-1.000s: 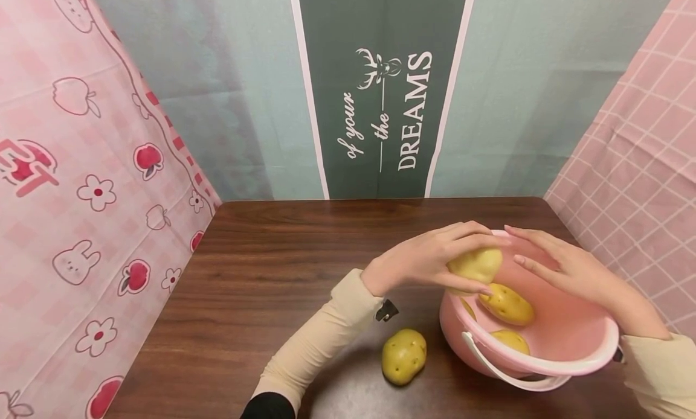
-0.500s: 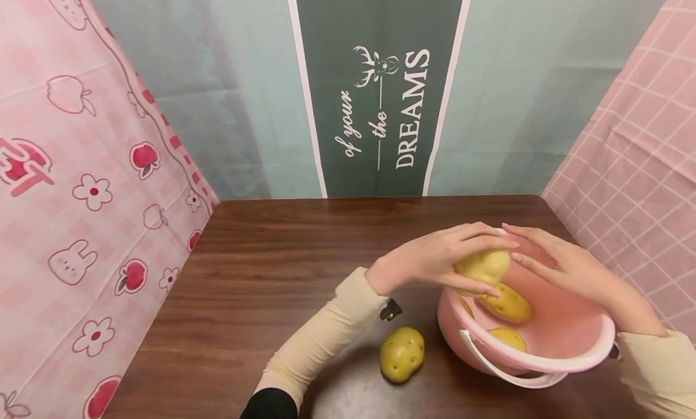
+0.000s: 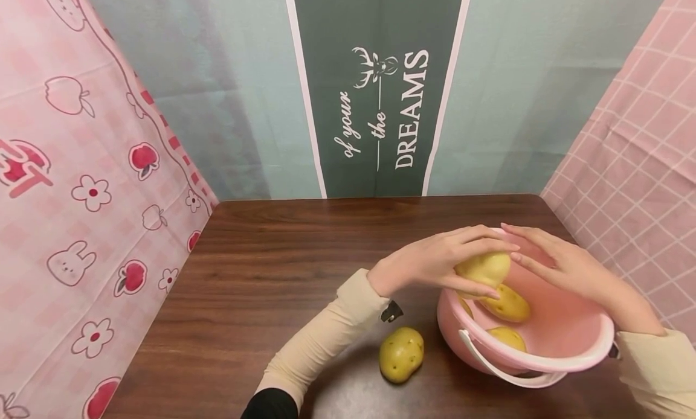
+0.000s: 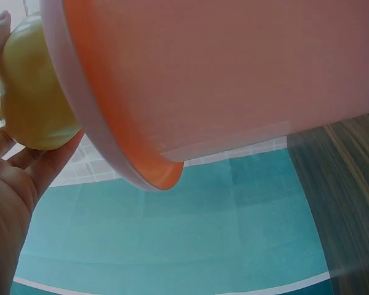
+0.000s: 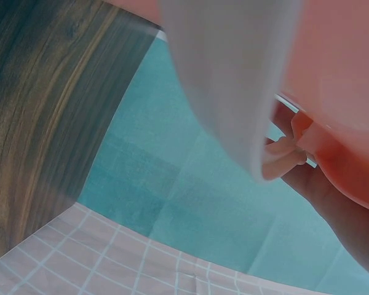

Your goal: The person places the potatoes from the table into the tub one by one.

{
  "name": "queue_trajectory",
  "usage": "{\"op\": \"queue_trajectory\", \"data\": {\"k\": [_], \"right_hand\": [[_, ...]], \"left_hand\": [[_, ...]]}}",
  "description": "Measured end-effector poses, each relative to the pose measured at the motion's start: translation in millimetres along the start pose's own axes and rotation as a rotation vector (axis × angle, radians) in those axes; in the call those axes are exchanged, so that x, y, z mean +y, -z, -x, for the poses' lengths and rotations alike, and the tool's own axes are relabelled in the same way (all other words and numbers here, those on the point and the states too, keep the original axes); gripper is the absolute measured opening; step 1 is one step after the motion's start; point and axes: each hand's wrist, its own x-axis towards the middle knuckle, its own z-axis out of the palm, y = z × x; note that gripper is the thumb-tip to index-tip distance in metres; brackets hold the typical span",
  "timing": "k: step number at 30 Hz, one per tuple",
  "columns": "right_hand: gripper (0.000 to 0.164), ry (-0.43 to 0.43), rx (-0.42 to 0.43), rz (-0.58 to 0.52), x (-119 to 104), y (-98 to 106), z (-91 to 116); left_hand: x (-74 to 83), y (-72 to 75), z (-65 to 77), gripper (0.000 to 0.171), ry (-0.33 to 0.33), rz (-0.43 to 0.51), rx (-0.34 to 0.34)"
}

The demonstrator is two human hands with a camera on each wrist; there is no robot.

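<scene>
Over the left part of the pink bucket's mouth, my left hand [image 3: 435,257] grips a yellow potato [image 3: 486,268] between thumb and fingers. In the left wrist view that potato [image 4: 34,92] shows beside the rim. Straight fingers of my right hand [image 3: 573,268] reach across the opening, their tips at the far rim and close to the held potato. Inside the pink bucket [image 3: 579,328] lie a potato [image 3: 508,304], a second potato [image 3: 508,337] and a sliver of a third, partly hidden by the wall. Another potato [image 3: 401,354] rests on the table, left of the bucket.
The bucket's white handle [image 3: 511,377] hangs down at its near side. A dark wood table [image 3: 261,286] carries everything. Printed cloths stand around it: pink with apples [image 3: 98,165] at left, blue-green [image 3: 239,105] at the back, pink check [image 3: 647,147] at right.
Early on, my left hand shifted slightly right with its potato, closer to the right fingertips. Over the last half second almost nothing has moved. The camera view shifted a little.
</scene>
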Motion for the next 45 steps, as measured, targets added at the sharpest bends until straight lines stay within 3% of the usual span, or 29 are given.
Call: {"op": "queue_trajectory", "data": {"k": [6, 14, 21, 29, 45], "right_hand": [[0.060, 0.045, 0.014, -0.024, -0.7, -1.3, 0.4], [0.060, -0.002, 0.002, 0.003, -0.9, -0.5, 0.5], [0.059, -0.065, -0.034, -0.035, -5.0, 0.8, 1.1], [0.060, -0.059, -0.024, -0.015, -4.1, -0.1, 1.4], [0.060, -0.054, -0.021, -0.028, -5.0, 0.5, 1.5]], "left_hand": [[1.0, -3.2, -1.0, 0.065, -0.008, -0.006, -0.005], [0.9, -3.8, 3.8, 0.057, -0.014, -0.088, -0.017], [0.2, -3.3, 13.6, 0.058, 0.020, -0.063, -0.054], [1.6, -1.0, 21.9, 0.059, 0.085, -0.059, -0.116], [-0.1, -3.0, 39.2, 0.056, 0.119, -0.035, -0.055]]}}
